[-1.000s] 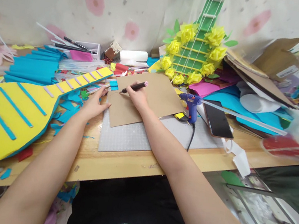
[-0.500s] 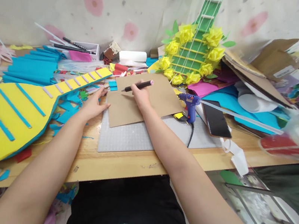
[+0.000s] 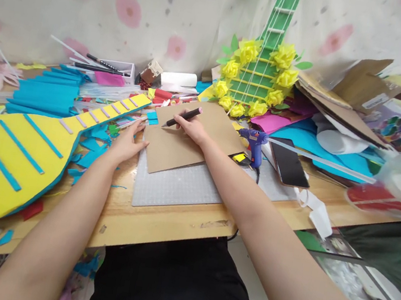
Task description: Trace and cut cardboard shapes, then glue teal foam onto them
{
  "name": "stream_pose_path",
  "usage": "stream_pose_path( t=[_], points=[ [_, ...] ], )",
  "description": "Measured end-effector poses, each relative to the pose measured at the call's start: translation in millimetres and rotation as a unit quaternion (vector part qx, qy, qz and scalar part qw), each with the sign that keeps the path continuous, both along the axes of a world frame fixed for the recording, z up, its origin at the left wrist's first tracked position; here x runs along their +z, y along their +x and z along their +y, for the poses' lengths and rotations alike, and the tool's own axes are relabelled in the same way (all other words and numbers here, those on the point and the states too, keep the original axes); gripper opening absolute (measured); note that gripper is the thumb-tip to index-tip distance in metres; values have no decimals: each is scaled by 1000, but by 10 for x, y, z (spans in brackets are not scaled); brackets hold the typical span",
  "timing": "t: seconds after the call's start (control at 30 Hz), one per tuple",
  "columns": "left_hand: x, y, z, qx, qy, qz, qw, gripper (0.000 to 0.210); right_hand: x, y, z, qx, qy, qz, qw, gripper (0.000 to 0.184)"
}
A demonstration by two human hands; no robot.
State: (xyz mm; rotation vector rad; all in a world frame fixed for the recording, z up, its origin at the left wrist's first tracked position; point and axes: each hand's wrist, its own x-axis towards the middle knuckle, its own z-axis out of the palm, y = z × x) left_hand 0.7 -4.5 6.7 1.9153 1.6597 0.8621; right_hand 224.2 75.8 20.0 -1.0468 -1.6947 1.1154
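Observation:
A black marker with a pink end [image 3: 187,116] is gripped in my right hand [image 3: 192,129], its tip down at the upper left part of a brown cardboard sheet [image 3: 173,152]. My left hand [image 3: 128,142] rests with fingers apart at the sheet's left edge, the thumb reaching its border. Beneath the cardboard lies a grey cutting mat [image 3: 175,189]. To the left of my left hand is a yellow, lute-shaped cutout [image 3: 12,161] with blue and lilac strips across it.
A green stringed instrument model [image 3: 255,80] with yellow paper flowers leans at the back. Right of the cardboard are a blue glue gun [image 3: 256,143] and a phone [image 3: 290,161]. Blue crepe paper [image 3: 45,92] and paper scraps [image 3: 90,150] crowd the left side.
My right hand and the marker have shifted slightly, the marker's tip staying near the same part of the cardboard. My left hand stays at the sheet's edge. The camera view has tilted a little.

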Motion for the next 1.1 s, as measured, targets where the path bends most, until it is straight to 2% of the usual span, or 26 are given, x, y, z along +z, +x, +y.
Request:
stream_pose_path(
  t=[0.57,0.83,1.1],
  points=[
    [16,16,-9,4,-6,4,1000,80,72,-19,-90,5,5,-21,1000,22],
    [-17,8,9,4,-8,-2,1000,81,29,4,-67,-7,5,-4,1000,21],
    [-44,-5,22,-2,0,-12,1000,80,-9,-10,-46,11,9,-3,1000,24]
  ],
)
